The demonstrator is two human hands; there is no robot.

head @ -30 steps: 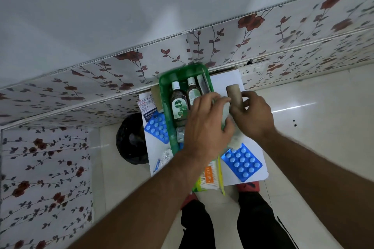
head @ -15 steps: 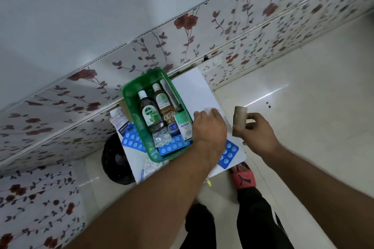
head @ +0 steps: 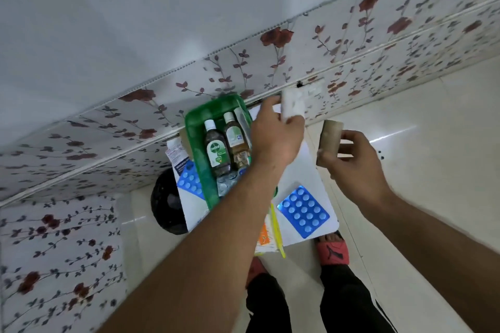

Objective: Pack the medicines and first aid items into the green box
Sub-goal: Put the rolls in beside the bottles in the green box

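Note:
The green box (head: 198, 127) sits on a small white table (head: 305, 178) against the flowered wall. Inside it lie a Dettol bottle (head: 216, 151), a second brown bottle (head: 234, 135), a narrow tube and blister strips. My left hand (head: 276, 138) is raised over the box's right side and grips a white gauze-like pack (head: 292, 104). My right hand (head: 351, 159) holds a beige bandage roll (head: 330, 136) upright, to the right of the table. A blue blister pack (head: 303, 211) lies on the table's near right; another blue blister pack (head: 190, 182) lies left of the box.
A white leaflet or carton (head: 176, 155) sticks out at the box's left. An orange-and-yellow packet (head: 267, 238) hangs over the table's front edge. A black bin (head: 166, 203) stands on the floor at the left. My feet in red sandals (head: 332, 250) are below the table.
My left hand has lifted off the table with the white pack and moved up toward the wall. My right hand still holds the roll. The camera view has shifted.

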